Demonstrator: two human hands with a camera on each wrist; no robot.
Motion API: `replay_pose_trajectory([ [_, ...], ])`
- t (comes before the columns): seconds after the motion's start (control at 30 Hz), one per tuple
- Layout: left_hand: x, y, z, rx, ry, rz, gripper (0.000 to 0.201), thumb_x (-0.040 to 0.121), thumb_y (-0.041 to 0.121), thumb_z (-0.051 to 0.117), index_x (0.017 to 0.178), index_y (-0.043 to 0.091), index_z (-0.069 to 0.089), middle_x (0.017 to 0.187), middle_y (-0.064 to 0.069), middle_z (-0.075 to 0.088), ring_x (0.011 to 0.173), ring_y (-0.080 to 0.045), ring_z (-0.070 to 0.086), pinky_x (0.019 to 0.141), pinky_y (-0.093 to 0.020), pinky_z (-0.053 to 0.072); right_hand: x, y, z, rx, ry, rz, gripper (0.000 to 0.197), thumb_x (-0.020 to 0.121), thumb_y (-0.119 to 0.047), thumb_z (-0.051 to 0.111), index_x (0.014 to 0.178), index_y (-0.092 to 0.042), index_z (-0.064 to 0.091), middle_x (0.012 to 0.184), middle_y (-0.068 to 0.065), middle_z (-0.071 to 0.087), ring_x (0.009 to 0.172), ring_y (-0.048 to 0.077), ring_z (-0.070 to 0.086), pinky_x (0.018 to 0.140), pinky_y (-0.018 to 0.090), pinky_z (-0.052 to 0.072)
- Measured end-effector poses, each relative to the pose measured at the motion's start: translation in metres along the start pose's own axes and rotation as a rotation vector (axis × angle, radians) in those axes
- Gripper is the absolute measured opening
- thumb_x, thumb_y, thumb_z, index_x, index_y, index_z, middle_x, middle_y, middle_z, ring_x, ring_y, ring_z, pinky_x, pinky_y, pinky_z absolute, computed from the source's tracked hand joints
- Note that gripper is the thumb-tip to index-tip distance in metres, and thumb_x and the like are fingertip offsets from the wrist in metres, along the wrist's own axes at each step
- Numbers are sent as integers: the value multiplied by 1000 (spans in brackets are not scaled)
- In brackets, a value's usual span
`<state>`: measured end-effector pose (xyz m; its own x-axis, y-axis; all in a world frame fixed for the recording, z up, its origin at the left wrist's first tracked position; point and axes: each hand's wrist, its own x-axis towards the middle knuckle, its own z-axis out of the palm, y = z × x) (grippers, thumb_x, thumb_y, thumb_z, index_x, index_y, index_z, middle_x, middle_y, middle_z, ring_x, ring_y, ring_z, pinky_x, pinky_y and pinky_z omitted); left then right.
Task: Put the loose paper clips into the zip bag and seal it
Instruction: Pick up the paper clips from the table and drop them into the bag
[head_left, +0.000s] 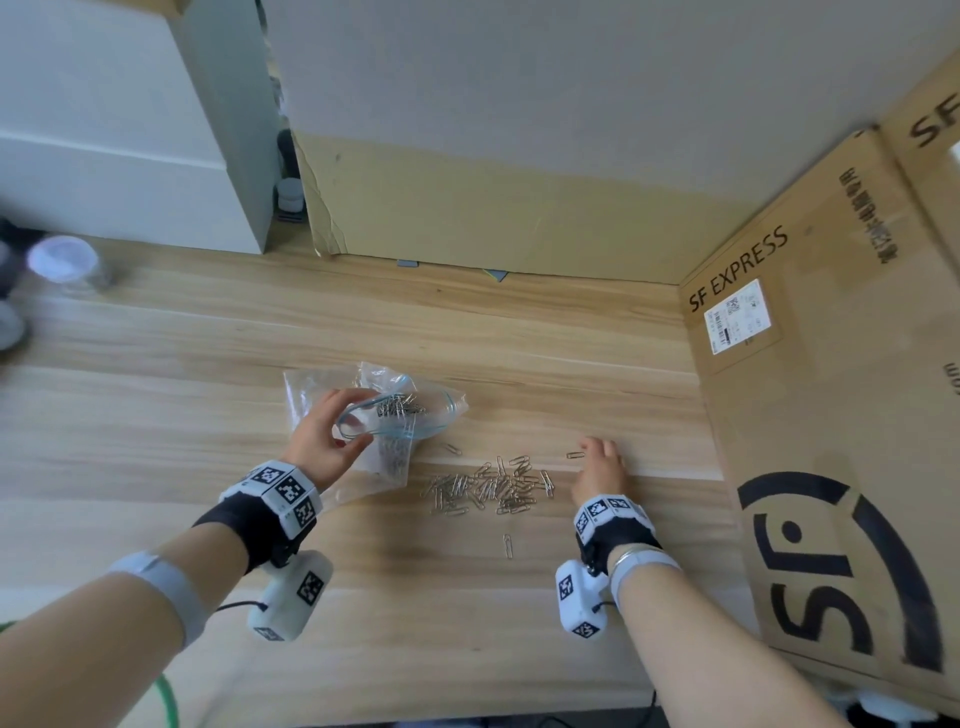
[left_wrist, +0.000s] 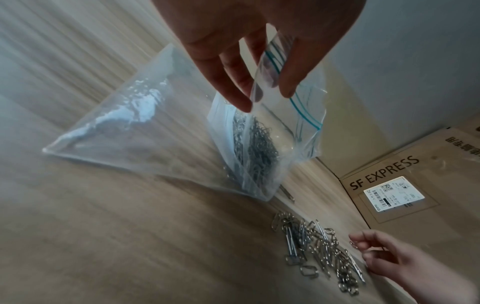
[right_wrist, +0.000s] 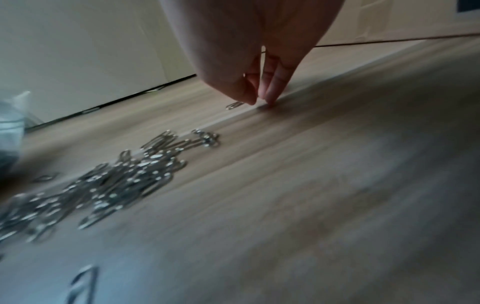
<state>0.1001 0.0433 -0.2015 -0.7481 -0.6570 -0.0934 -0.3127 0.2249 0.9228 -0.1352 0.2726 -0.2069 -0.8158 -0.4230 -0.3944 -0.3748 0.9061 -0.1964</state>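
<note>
My left hand (head_left: 356, 418) (left_wrist: 267, 98) pinches the blue-striped rim of the clear zip bag (head_left: 311, 384) (left_wrist: 135, 139) and holds its mouth open above the wooden table (head_left: 208, 338). A clump of paper clips (head_left: 400, 405) (left_wrist: 257, 148) lies inside the bag. To the bag's right, a loose pile of silver paper clips (head_left: 493, 488) (left_wrist: 319, 246) (right_wrist: 111, 185) covers the table. My right hand (head_left: 592, 449) (right_wrist: 261, 101) points its fingertips down onto the table right of the pile. Its thumb tip touches the end of a single clip (head_left: 575, 455) (right_wrist: 235, 105) lying flat.
A stray clip (head_left: 508, 545) lies nearer me, and another (head_left: 453, 449) sits by the bag. A large SF Express cardboard box (head_left: 831, 415) walls the right side. Cardboard (head_left: 467, 218) stands at the back, a white cabinet (head_left: 130, 156) at the back left, and a lidded jar (head_left: 65, 260) at the far left.
</note>
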Motion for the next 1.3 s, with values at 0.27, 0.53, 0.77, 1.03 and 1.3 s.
replay_pose_trajectory([
  [0.27,5,8,8,-13,4,-27,68,74,-1,67,105,52,37,118,2,50,86,-7,51,63,-9,50,-29,-43,19,48,-67,-182,40,86,2,43,125,-6,47,131,10,43,113,24,51,96,26,39],
  [0.53,6,5,12,10,22,-9,62,74,2,67,102,50,39,109,16,50,92,-13,49,61,-6,48,-29,-36,8,-97,-214,-218,95,60,-52,76,138,-34,24,138,-3,28,124,24,36,98,40,44],
  [0.77,6,5,14,-3,36,34,73,74,2,68,100,65,40,108,26,43,93,-14,48,60,-3,46,-35,-44,22,35,-227,-343,70,70,-26,76,132,-24,43,134,2,38,120,18,44,104,26,32],
  [1.03,6,10,17,2,47,22,63,74,1,67,103,49,38,108,28,39,97,-16,47,60,-2,45,-28,-57,23,48,-183,-456,22,84,-13,61,106,-13,60,113,5,56,99,21,57,89,32,47],
  [1.3,8,7,17,8,44,6,57,74,1,67,108,40,43,114,3,47,98,-18,49,61,-3,46,-18,-64,13,-41,-229,-512,19,82,-12,59,100,-14,64,102,7,64,90,23,61,84,37,53],
])
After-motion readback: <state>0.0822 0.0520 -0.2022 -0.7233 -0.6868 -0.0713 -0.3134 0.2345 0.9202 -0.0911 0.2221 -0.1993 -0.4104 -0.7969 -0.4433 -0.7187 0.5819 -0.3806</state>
